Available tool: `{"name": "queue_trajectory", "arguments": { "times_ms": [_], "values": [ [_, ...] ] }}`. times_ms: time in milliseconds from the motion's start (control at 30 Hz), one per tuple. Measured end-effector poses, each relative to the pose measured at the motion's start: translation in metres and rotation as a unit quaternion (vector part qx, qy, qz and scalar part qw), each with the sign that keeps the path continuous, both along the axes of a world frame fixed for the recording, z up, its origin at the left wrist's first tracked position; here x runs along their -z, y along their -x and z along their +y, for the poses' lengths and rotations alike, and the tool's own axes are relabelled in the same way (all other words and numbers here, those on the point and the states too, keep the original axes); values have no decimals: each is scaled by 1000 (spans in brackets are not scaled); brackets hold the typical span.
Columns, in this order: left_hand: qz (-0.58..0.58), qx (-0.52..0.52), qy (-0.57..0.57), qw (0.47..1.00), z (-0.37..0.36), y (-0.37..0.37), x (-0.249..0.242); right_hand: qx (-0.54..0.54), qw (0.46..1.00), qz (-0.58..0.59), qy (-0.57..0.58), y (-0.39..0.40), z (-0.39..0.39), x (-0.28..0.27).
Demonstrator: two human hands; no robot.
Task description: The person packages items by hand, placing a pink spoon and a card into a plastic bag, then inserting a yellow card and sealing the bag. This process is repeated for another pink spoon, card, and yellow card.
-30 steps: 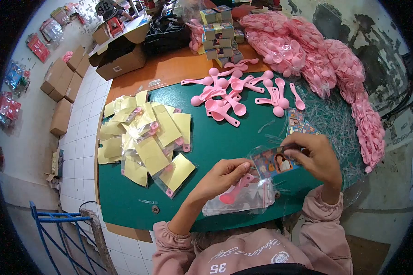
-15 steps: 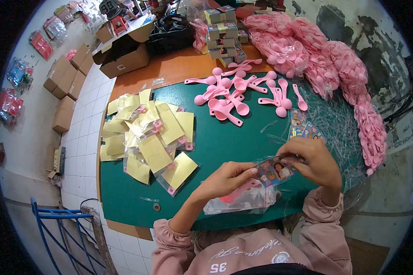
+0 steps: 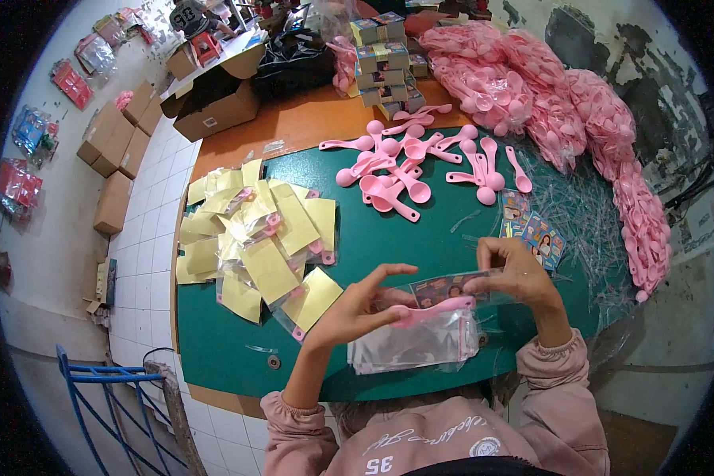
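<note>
Nearest the person, a stack of clear bags (image 3: 412,347) lies flat by the near edge of the green table (image 3: 309,377). Just above the stack, the left hand (image 3: 351,315) pinches a pink spoon (image 3: 436,310) at its left end, the thumb against it and the index finger raised away from it; the rest of the spoon sticks out to the right of this grip. The right hand (image 3: 520,274) is closed on a clear sleeve (image 3: 484,279) with a printed card (image 3: 444,289) behind or inside it, which I cannot tell; the card lies left of the right thumb, between the two hands and just beyond the spoon. Along the left edge, filled packets (image 3: 266,258) with yellowish backs overlap in a pile, pink handle ends showing. Toward the right edge are loose printed cards (image 3: 543,238), with clear plastic strips (image 3: 575,214) scattered beside them. Farther off, loose pink spoons (image 3: 401,166) lie mostly in a jumble, and big bags of pink spoons (image 3: 531,95) line the far right side. At the far edge stand bundled card stacks (image 3: 382,67), a black bag (image 3: 293,63) and an open cardboard box (image 3: 218,111).
</note>
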State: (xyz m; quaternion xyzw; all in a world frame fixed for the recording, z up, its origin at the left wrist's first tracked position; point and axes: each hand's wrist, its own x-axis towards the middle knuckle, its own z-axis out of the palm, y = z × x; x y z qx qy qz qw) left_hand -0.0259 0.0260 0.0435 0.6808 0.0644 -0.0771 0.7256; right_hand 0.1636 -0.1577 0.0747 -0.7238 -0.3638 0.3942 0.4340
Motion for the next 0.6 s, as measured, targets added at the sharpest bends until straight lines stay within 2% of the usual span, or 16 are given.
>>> {"name": "queue_trajectory", "arguments": {
  "times_ms": [33, 100, 133, 200, 333, 400, 500, 600],
  "values": [
    [-5, -26, 27, 999, 2, 1, 4, 0, 1000, 0, 0, 2, 1, -1],
    [-2, -67, 67, 996, 1, 2, -3, 1, 990, 127, -67, 8, 2, -6],
    [-2, -67, 68, 995, 0, 2, -2, 1, 990, 127, -66, 7, 0, -3],
    [-14, -70, 58, 996, -1, 1, 0, -17, 993, 117, -22, 3, -6, 3],
    [-40, -27, 83, 995, -5, 3, 1, 0, 998, 57, -11, 9, -4, 0],
    [-28, -37, 69, 997, -5, 2, 4, 34, 998, -48, -6, 14, -1, -2],
    [9, -87, 56, 995, -6, 2, 1, 28, 999, 12, -40, 18, -4, -6],
    [-1, -80, 47, 996, -9, 2, 3, 24, 999, -17, -45, 18, -9, -1]
  ]
}}
